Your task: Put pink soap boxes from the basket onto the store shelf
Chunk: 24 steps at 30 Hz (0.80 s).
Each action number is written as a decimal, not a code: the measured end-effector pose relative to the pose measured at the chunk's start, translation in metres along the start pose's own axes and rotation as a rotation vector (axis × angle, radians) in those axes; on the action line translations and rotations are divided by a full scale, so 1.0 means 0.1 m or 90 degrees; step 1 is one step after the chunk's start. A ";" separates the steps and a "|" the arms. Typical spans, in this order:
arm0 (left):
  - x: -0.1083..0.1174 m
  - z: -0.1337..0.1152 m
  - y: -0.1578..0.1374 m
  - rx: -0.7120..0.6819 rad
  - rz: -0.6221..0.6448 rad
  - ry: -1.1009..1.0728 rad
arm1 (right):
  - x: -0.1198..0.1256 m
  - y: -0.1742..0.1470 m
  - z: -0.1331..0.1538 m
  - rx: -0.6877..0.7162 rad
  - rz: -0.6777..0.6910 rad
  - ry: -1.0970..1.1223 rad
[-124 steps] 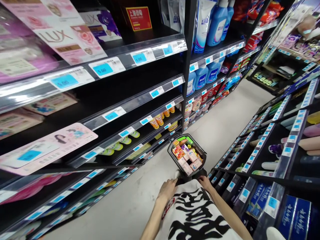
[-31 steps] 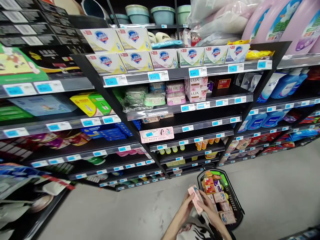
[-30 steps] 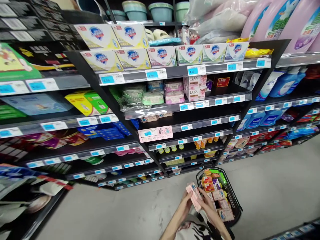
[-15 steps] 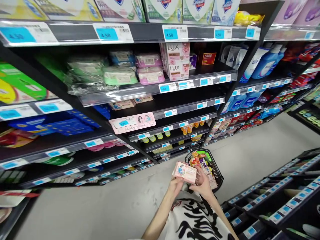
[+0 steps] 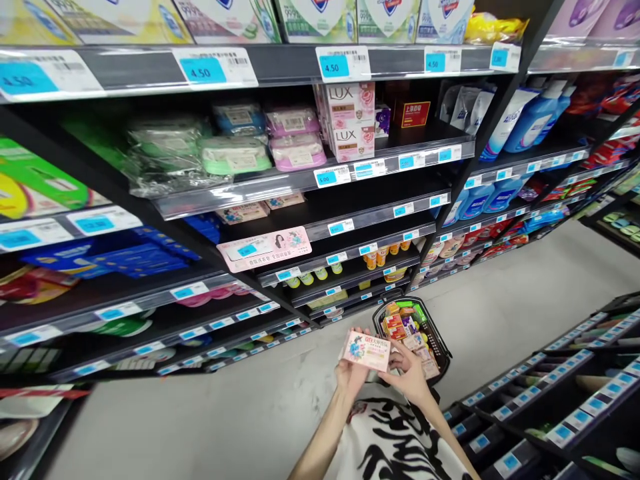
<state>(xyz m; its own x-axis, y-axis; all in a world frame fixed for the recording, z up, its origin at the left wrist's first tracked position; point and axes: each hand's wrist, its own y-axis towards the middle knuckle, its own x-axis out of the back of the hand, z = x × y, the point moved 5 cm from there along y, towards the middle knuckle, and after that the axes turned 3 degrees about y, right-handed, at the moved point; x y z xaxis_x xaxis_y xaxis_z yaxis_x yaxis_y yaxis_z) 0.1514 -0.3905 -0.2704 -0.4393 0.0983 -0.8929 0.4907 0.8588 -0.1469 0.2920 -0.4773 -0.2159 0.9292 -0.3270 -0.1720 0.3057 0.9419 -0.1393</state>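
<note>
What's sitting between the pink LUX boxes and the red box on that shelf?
In the head view, a purple-and-white box stands between the LUX boxes and the red box.

The head view looks forward and down over both hands (image 5: pixel 351 377) (image 5: pixel 414 379) and nearby shelves (image 5: pixel 287 65).

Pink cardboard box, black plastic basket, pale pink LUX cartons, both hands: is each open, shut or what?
Pink cardboard box: looks shut
Black plastic basket: open-topped, loaded
Pale pink LUX cartons: stacked
Left hand: closed on the box
Right hand: holding its right end
</note>
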 end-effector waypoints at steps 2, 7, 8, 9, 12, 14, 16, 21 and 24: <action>-0.05 -0.02 0.00 -0.004 -0.016 -0.002 | -0.03 -0.01 -0.01 0.002 0.004 -0.013; -0.17 -0.06 0.01 -0.006 -0.042 0.002 | -0.09 -0.02 0.01 0.013 0.002 -0.054; -0.19 -0.07 0.01 -0.007 -0.041 0.002 | -0.09 -0.02 0.01 0.016 0.002 -0.060; -0.20 -0.08 0.00 -0.006 -0.040 0.004 | -0.10 -0.02 0.02 0.017 0.001 -0.068; -0.22 -0.10 -0.01 0.001 -0.043 0.013 | -0.10 -0.03 0.03 0.016 0.003 -0.099; -0.21 -0.10 -0.02 0.003 -0.047 0.010 | -0.10 -0.04 0.04 0.019 0.004 -0.117; -0.19 -0.08 -0.02 0.000 -0.052 -0.011 | -0.11 -0.05 0.06 0.023 0.007 -0.129; -0.17 -0.05 -0.03 -0.001 -0.061 -0.073 | -0.13 -0.07 0.08 0.033 0.010 -0.132; -0.18 -0.05 -0.03 0.005 -0.067 -0.067 | -0.13 -0.08 0.09 0.035 0.010 -0.144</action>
<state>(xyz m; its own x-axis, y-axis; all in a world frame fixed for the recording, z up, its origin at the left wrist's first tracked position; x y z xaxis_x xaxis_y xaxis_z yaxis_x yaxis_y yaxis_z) 0.1540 -0.3928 -0.2515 -0.4081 -0.0457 -0.9118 0.4515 0.8580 -0.2451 0.2797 -0.4796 -0.2043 0.9550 -0.2925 0.0498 0.2959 0.9515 -0.0839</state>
